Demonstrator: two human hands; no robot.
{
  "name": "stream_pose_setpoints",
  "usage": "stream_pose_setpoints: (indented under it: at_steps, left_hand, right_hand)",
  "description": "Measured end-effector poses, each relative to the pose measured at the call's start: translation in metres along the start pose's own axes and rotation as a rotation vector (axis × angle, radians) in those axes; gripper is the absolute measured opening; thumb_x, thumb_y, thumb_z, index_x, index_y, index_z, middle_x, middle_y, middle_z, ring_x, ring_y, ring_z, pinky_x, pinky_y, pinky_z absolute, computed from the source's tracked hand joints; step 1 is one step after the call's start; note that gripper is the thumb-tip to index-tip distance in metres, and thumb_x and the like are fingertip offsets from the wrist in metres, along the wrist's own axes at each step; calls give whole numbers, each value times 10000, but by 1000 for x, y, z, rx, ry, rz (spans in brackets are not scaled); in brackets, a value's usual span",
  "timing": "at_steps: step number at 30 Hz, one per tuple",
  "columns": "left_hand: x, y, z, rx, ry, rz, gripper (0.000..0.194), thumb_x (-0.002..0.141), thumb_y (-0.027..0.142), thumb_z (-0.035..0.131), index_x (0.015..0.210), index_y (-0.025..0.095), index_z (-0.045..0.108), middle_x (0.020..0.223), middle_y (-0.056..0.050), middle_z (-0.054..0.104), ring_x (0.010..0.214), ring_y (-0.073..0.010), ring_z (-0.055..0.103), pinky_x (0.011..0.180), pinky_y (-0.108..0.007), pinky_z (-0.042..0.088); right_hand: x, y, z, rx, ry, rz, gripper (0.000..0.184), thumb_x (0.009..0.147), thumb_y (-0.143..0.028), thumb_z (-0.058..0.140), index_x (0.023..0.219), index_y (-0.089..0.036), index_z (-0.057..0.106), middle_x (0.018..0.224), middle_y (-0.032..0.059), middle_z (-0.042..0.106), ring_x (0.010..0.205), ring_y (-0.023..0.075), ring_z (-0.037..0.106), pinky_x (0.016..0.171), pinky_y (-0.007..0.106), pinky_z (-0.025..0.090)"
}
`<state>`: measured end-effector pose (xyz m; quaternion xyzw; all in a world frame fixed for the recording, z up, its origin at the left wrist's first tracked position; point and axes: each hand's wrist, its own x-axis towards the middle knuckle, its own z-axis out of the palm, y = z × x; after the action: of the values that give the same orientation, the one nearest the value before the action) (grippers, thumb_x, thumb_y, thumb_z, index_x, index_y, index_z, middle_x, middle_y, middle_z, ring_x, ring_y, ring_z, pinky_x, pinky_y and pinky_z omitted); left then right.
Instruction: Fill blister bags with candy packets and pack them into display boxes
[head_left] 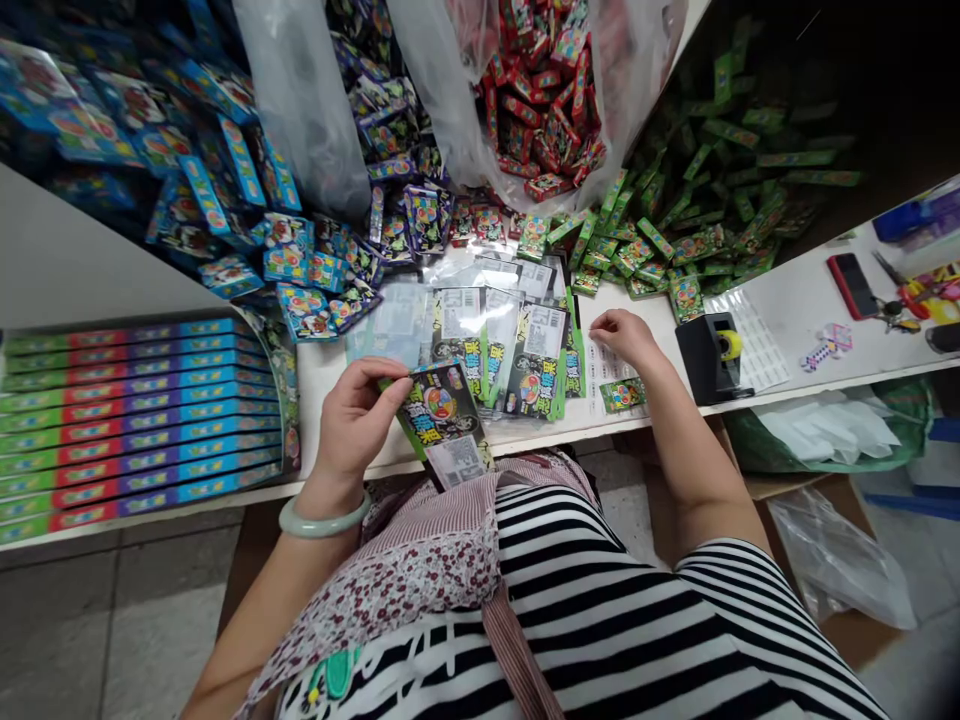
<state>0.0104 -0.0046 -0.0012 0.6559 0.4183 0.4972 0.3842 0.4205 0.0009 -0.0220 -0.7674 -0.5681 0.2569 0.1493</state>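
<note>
My left hand (358,415) grips the top edge of a flat black printed packet (444,415) between thumb and fingers; the packet hangs tilted over the table's front edge. Beside it, several clear-fronted printed packets (534,372) lie overlapping on the white table. My right hand (624,338) hovers just right of that pile, thumb and fingertips pinched together. Whether something small is in the pinch cannot be made out. Below this hand lie a white sheet with small print (592,375) and a single small green box (622,395).
Heaps of small blue boxes (289,245), purple boxes (427,215), red boxes (551,115) and green boxes (637,250) line the back. Filled multicoloured trays (142,410) are stacked at left. A black tape dispenser (705,365) and a red phone-like device (852,285) are at right.
</note>
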Motion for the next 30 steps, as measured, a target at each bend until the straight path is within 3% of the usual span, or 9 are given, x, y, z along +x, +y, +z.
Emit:
stream_pose_setpoints:
  at_steps: [3, 9, 14, 17, 22, 26, 30]
  left_hand:
    - [0, 0, 0, 6, 0, 2, 114, 849, 336, 754, 872, 260, 672, 845, 16, 678, 826, -163, 627, 704, -339, 520]
    - [0, 0, 0, -4, -1, 9, 99, 845, 324, 754, 878, 277, 673, 840, 23, 676, 800, -157, 629, 685, -331, 513]
    - [-1, 3, 0, 9, 10, -34, 133, 839, 350, 745, 861, 248, 663, 845, 6, 667, 831, -162, 630, 722, -318, 522]
    - [-2, 8, 2, 19, 8, -83, 154, 835, 354, 731, 857, 227, 647, 851, -4, 659, 828, -157, 629, 736, -299, 516]
    - [0, 13, 7, -23, -19, -81, 152, 839, 337, 721, 863, 217, 631, 856, -8, 652, 837, -144, 625, 781, -284, 504]
    - [0, 15, 12, -33, -30, -76, 217, 848, 403, 716, 863, 210, 616, 847, -16, 634, 828, -149, 611, 779, -292, 496]
    - [1, 20, 18, -20, -68, -75, 244, 871, 437, 684, 872, 208, 600, 835, -4, 613, 800, -137, 586, 748, -278, 470]
  right_hand:
    - [0, 1, -1, -3, 9, -13, 239, 808, -221, 701, 1039, -184, 748, 999, 74, 691, 862, 196, 627, 819, 325, 474]
    - [1, -5, -7, -69, -21, -6, 121, 760, -179, 712, 873, -184, 757, 953, 66, 668, 805, 183, 607, 774, 306, 453]
    - [1, -2, -6, 176, 18, 39, 35, 736, -179, 668, 736, -183, 702, 820, 50, 676, 811, 207, 614, 823, 338, 458]
    - [-1, 3, -5, 276, 33, 90, 60, 779, -240, 617, 749, -192, 636, 698, 18, 631, 709, 189, 609, 731, 329, 487]
    - [-3, -3, -12, 439, 106, 99, 142, 807, -341, 593, 784, -213, 536, 726, -6, 588, 676, 155, 605, 671, 308, 512]
    - [-15, -50, -18, 555, 61, -155, 241, 764, -424, 703, 790, -213, 590, 705, -17, 582, 658, 144, 556, 684, 322, 495]
    - [-43, -133, -15, 586, -230, -476, 249, 801, -456, 717, 827, -216, 653, 788, 15, 650, 736, 164, 591, 715, 321, 491]
